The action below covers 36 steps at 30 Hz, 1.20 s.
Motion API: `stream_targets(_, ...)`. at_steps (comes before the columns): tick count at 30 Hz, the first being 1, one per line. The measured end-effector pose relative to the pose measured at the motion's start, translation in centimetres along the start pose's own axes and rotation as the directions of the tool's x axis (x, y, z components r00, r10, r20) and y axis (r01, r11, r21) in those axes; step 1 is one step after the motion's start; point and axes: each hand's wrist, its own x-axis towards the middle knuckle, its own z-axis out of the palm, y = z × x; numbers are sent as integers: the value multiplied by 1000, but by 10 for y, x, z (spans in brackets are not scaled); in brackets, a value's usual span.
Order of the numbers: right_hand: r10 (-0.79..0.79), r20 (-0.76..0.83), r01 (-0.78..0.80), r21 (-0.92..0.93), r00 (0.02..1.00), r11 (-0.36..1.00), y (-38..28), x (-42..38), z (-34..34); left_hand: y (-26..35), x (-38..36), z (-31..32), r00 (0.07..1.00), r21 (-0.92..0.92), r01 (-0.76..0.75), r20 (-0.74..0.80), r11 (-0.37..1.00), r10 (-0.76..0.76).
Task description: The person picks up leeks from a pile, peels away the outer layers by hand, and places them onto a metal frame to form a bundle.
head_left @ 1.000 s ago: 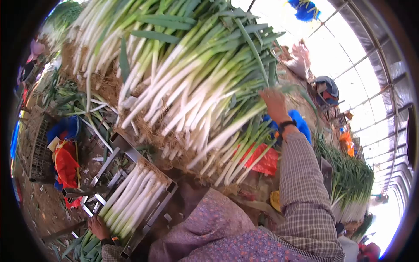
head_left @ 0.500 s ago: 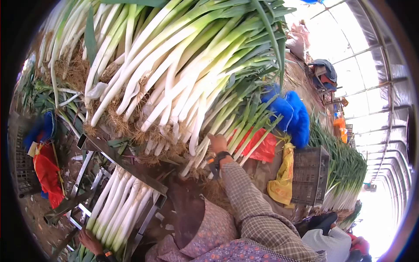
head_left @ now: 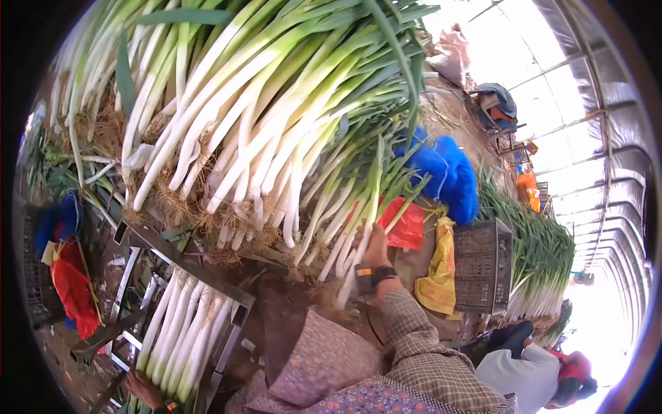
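My right hand [head_left: 376, 250] is closed around the white shank of a leek [head_left: 374, 186], at the near right side of a big heap of leeks [head_left: 269, 110]. The heap's roots face me and its green leaves point away. A dark band with an orange patch circles the right wrist. At the lower left, my left hand [head_left: 143, 388] curls over the green part of a bundle of leeks [head_left: 181, 331]. That bundle lies in a metal frame [head_left: 224, 345], white ends toward the heap. The left fingertips are partly hidden among the stalks.
Right of the heap lie blue netting [head_left: 448, 172], a red bag [head_left: 403, 224], a yellow bag [head_left: 439, 269] and a black crate [head_left: 483, 269]. More leeks [head_left: 531, 248] stand behind the crate. Another person [head_left: 524, 372] is at the lower right. A red cloth [head_left: 72, 286] hangs at left.
My right hand has moved right and slightly nearer me, and a leek now stands out from the heap in it. My left hand stays at the bundle. The view has shifted slightly.
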Motion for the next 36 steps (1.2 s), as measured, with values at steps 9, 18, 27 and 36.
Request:
stream_targets(9,-118,771,-357,418,626,835,-87,-186,191,5,-4,16,860,128,-373,-323,919,395)
stream_targets(18,166,986,623,-144,24,768,94,-402,338,48,-17,-28,970,-255,-26,-242,967,-38)
stream_targets(27,676,604,905,332,-422,268,363,-335,311,37,-15,4,923,-217,-86,-385,972,-4)
stream_targets(36,692,659,911,412,-295,-4,355,-219,328,50,-18,-20,977,-427,166,-53,889,-208)
